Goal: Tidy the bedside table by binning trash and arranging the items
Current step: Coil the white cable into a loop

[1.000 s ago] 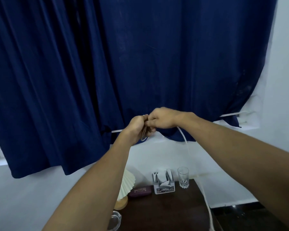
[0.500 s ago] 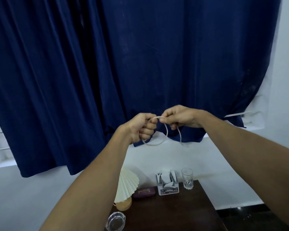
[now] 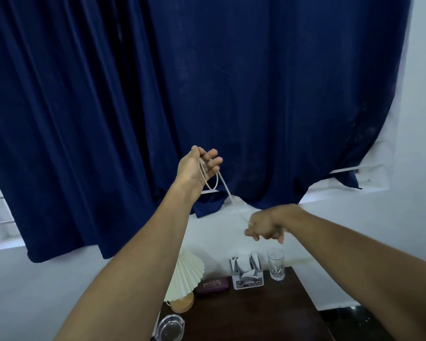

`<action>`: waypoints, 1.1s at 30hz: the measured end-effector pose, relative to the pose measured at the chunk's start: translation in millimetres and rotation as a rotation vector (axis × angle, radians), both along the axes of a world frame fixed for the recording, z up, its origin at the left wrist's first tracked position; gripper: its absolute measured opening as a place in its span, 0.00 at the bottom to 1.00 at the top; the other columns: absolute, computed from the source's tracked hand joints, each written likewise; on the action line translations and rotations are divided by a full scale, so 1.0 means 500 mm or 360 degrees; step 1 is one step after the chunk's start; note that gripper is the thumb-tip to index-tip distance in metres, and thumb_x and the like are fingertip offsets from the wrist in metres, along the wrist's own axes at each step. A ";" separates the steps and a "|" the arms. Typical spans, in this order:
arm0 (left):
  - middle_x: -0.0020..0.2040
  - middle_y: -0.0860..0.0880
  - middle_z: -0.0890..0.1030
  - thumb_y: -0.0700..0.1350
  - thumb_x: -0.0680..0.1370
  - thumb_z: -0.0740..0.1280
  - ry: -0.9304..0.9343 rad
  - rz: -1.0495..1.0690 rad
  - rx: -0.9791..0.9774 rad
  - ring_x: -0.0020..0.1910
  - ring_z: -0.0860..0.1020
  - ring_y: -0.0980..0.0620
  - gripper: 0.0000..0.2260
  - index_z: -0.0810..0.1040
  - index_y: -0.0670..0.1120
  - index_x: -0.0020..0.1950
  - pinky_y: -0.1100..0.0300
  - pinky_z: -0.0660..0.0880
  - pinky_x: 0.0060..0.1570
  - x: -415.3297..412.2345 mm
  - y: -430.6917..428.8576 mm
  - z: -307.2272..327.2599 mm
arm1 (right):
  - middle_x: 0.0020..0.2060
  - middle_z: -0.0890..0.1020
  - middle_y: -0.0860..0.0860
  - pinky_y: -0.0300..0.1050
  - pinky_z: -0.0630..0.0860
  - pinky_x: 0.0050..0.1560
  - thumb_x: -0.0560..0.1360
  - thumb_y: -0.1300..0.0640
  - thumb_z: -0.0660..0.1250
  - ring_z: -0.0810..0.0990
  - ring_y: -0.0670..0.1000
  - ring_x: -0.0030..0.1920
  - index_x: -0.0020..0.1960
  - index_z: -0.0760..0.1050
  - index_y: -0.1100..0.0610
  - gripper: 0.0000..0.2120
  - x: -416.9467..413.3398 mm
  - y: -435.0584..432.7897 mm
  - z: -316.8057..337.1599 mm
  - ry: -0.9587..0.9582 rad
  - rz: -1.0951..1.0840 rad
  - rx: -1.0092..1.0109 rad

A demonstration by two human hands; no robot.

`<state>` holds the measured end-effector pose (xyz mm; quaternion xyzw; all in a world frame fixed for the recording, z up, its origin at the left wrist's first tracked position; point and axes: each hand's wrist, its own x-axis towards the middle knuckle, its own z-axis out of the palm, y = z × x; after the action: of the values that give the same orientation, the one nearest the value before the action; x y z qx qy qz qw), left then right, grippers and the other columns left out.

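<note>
A thin white cable (image 3: 225,187) is up in the air in front of the curtain. My left hand (image 3: 194,168) is raised and holds a few loops of it against the palm, fingers half curled. From there the cable runs down and to the right into my right hand (image 3: 263,226), whose fingers are curled around it. Both hands are well above the dark wooden bedside table (image 3: 256,313).
On the table stand a pleated cream lamp (image 3: 185,274), a maroon glasses case (image 3: 212,284), a grey tissue holder (image 3: 247,274), a drinking glass (image 3: 276,264) and a glass ashtray (image 3: 170,328). A navy curtain (image 3: 256,94) hangs behind, over a white wall.
My hands were together making a loop in the cable. They have since drawn apart: the left rose with the loops, and the right dropped down and right along the cable.
</note>
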<state>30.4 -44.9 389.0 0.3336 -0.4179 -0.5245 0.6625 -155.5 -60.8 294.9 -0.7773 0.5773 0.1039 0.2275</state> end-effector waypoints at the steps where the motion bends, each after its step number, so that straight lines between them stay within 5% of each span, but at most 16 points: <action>1: 0.45 0.47 0.87 0.51 0.86 0.54 -0.0094 0.0035 0.0001 0.41 0.86 0.48 0.15 0.72 0.47 0.45 0.55 0.81 0.43 -0.001 -0.006 -0.012 | 0.36 0.75 0.53 0.45 0.75 0.37 0.83 0.41 0.56 0.73 0.53 0.32 0.47 0.76 0.56 0.20 0.022 0.010 0.011 0.0117 0.0131 -0.0097; 6: 0.52 0.45 0.87 0.50 0.86 0.55 -0.0561 0.0008 0.0064 0.48 0.86 0.46 0.12 0.70 0.46 0.49 0.50 0.81 0.51 -0.001 -0.016 -0.070 | 0.36 0.75 0.46 0.44 0.69 0.40 0.82 0.44 0.61 0.73 0.48 0.37 0.40 0.76 0.54 0.18 0.102 0.057 0.100 -0.0099 0.0646 -0.0710; 10: 0.35 0.47 0.80 0.44 0.83 0.58 -0.0960 -0.0045 0.0144 0.31 0.77 0.49 0.09 0.71 0.46 0.43 0.55 0.72 0.31 0.005 0.001 -0.088 | 0.33 0.78 0.40 0.45 0.72 0.37 0.76 0.41 0.67 0.77 0.45 0.38 0.43 0.83 0.46 0.11 0.102 0.048 0.163 -0.0160 0.0642 -0.1136; 14: 0.34 0.45 0.78 0.42 0.79 0.55 -0.1164 -0.0242 0.0182 0.27 0.73 0.51 0.10 0.74 0.43 0.45 0.59 0.69 0.27 0.007 0.017 -0.075 | 0.33 0.81 0.45 0.48 0.74 0.35 0.69 0.38 0.72 0.78 0.46 0.36 0.37 0.78 0.48 0.14 0.075 0.021 0.190 -0.0320 0.0491 -0.1403; 18: 0.28 0.52 0.65 0.42 0.80 0.54 -0.1181 -0.0324 0.0237 0.26 0.58 0.55 0.13 0.69 0.49 0.36 0.60 0.56 0.28 0.002 0.021 -0.070 | 0.37 0.82 0.48 0.43 0.75 0.39 0.72 0.43 0.75 0.76 0.44 0.36 0.40 0.78 0.49 0.12 0.046 0.000 0.201 -0.0683 0.0476 -0.1068; 23: 0.27 0.52 0.60 0.48 0.78 0.54 -0.1232 -0.0349 0.0350 0.24 0.53 0.54 0.14 0.70 0.48 0.34 0.59 0.50 0.26 0.013 0.017 -0.077 | 0.32 0.82 0.43 0.41 0.74 0.42 0.78 0.53 0.72 0.76 0.40 0.33 0.44 0.83 0.52 0.05 -0.012 -0.018 0.195 -0.0949 0.0408 -0.0778; 28: 0.28 0.53 0.59 0.47 0.77 0.57 -0.1339 -0.0239 0.0368 0.26 0.52 0.53 0.11 0.66 0.50 0.34 0.58 0.49 0.27 0.009 0.012 -0.078 | 0.32 0.80 0.44 0.44 0.74 0.48 0.75 0.34 0.68 0.77 0.44 0.37 0.41 0.80 0.55 0.23 -0.037 0.000 0.163 -0.1072 0.0193 -0.0419; 33: 0.27 0.53 0.60 0.50 0.81 0.57 -0.1431 -0.0157 0.0374 0.25 0.53 0.54 0.15 0.66 0.49 0.35 0.59 0.50 0.25 -0.004 0.009 -0.077 | 0.41 0.86 0.52 0.47 0.80 0.53 0.79 0.53 0.71 0.84 0.47 0.42 0.50 0.84 0.60 0.10 -0.026 0.002 0.153 -0.0937 0.0257 -0.0425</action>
<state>28.7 -40.4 350.3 0.5804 -0.6167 -0.4024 0.3477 -168.5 -60.0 371.3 -0.8402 0.4317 -0.1840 0.2718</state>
